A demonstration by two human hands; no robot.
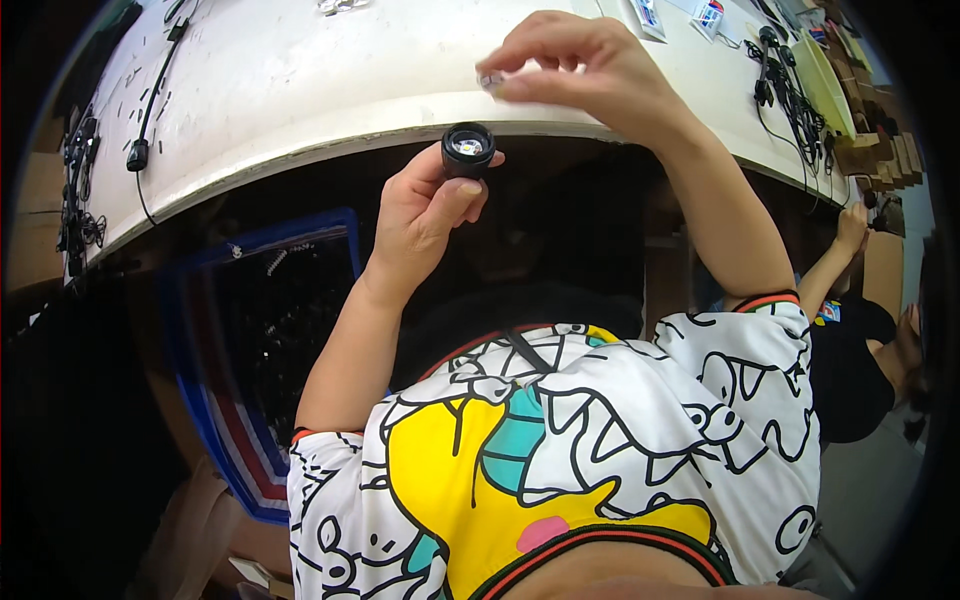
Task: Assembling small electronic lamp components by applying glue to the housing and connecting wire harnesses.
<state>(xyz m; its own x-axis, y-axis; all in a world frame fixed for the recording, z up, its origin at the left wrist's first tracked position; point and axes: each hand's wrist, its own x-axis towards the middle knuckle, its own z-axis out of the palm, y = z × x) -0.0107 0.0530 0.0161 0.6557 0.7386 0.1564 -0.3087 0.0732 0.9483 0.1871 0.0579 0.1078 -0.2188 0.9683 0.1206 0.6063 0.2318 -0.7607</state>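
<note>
My left hand [413,215] is closed round a black flashlight head [468,165], held upright just off the front edge of the white table [290,90]. Its round mouth faces up, and a pale disc with a yellowish centre shows inside. Up and to the right of it, over the table, my right hand [595,75] pinches a small clear piece [489,80] between thumb and fingertips. The fingers cover part of that piece, so its exact kind is hard to make out. The two hands are apart.
Black cables with plugs [138,153] and small dark bits lie at the table's left. More cables [785,90] sit beside a pale yellow bin [825,85] at the right. Below left hangs a blue-edged bag [190,370] of small parts. Another person's arm [850,235] shows far right.
</note>
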